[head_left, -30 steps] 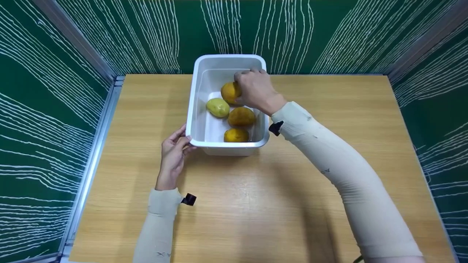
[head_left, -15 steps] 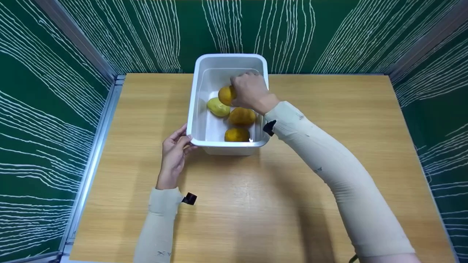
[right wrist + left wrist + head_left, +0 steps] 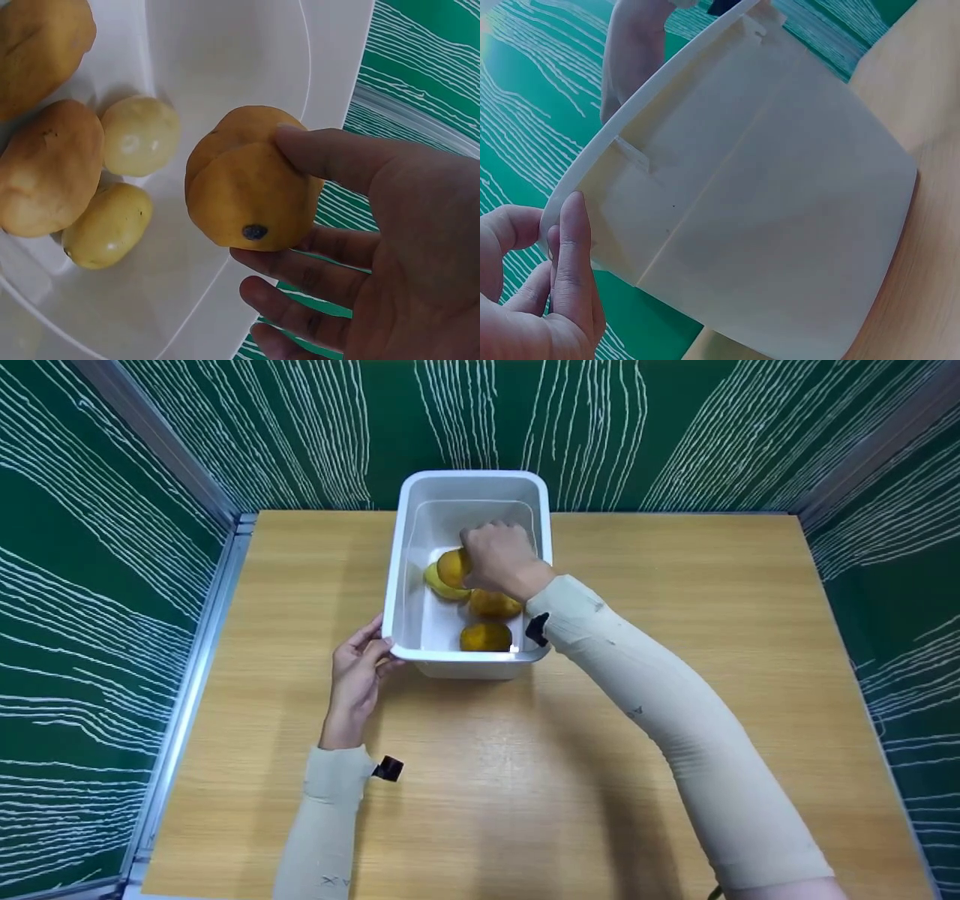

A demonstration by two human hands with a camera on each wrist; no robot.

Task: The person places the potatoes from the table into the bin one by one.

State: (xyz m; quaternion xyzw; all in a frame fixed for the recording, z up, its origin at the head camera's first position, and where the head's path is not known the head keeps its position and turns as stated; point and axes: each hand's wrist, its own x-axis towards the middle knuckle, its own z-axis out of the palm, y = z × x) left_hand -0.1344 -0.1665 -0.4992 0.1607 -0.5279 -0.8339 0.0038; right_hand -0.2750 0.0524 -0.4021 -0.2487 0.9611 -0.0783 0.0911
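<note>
My right hand [image 3: 499, 556] is inside a deep white plastic bin [image 3: 409, 555], holding a lumpy orange-yellow fruit [image 3: 452, 568] above the others. In the right wrist view, thumb and fingers grip this fruit [image 3: 251, 184], which has a dark spot. Below it lie two orange-yellow fruits, one elongated [image 3: 52, 169] and one at the corner [image 3: 41, 49]. Beside them are a round pale fruit [image 3: 140, 135] and a smaller yellow one [image 3: 109, 225]. My left hand [image 3: 354, 679] pinches the bin's near left corner. The left wrist view has its fingers [image 3: 574, 262] against the rim's outside.
The bin stands toward the back of a wooden table [image 3: 465, 780]. Green walls with white wavy lines [image 3: 285, 435] enclose the table at the back and sides. A metal rail [image 3: 202, 675] runs along the left edge.
My right hand has carried the orange-yellow fruit left and nearer to me inside the bin, now partly covering the yellow one. The left hand stays on the bin's corner.
</note>
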